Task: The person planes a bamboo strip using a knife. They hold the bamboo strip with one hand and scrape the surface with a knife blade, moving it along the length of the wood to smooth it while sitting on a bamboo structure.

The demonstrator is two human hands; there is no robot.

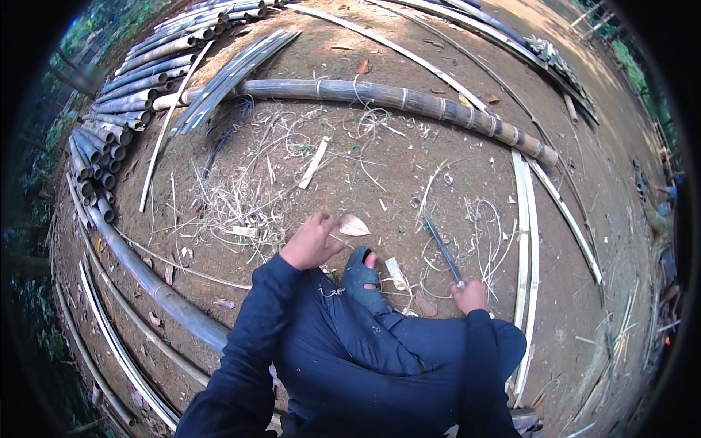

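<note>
The right hand (pixel 469 296) is closed around the handle of a knife (pixel 442 250) whose blade points away over the dirt. The left hand (pixel 312 241) reaches out half open, fingertips touching a pale wood chip (pixel 353 226). Beyond lies a long bamboo pole (pixel 380 96).

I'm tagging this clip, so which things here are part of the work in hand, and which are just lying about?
In hand:
- right hand gripping a long knife
- left hand reaching to a pale bamboo chip

Lying about:
- long bamboo pole
- stacked bamboo poles
- split strips
- curled shavings
</note>
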